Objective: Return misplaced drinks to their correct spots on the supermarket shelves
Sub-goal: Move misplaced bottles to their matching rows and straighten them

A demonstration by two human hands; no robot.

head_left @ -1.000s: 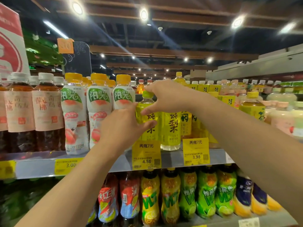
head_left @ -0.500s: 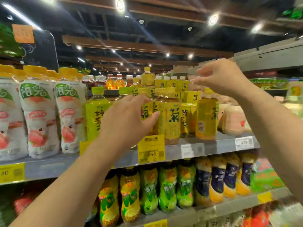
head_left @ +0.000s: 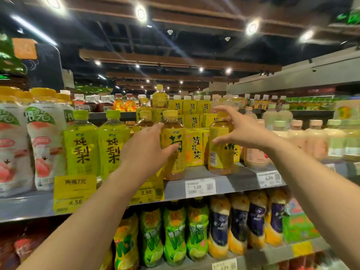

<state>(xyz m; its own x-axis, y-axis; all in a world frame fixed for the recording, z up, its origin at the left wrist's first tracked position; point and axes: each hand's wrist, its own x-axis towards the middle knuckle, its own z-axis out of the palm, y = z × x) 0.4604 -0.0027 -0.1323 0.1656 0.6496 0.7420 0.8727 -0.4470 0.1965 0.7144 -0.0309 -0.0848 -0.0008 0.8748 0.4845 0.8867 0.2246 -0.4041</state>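
Two amber tea bottles with yellow labels stand on the front of the middle shelf [head_left: 239, 177]. My left hand [head_left: 144, 152] grips the left tea bottle [head_left: 174, 158], thumb across its label and fingers behind its left side. The right tea bottle [head_left: 219, 158] stands a little apart with its label turned sideways. My right hand [head_left: 241, 131] curls around it with fingers spread, thumb in front of the label and fingertips over the cap; a firm hold is not visible.
Two green-yellow pear drink bottles [head_left: 80, 149] stand left of my left hand, then white peach bottles [head_left: 46, 147]. Yellow tea cartons [head_left: 194, 147] are stacked between and behind the two tea bottles. Pale bottles [head_left: 315, 141] fill the right. Green and purple bottles [head_left: 175, 234] line the lower shelf.
The view has slid right along the shelf. My left hand moved from the pear drinks onto the left tea bottle. My right hand came down from above onto the right tea bottle.
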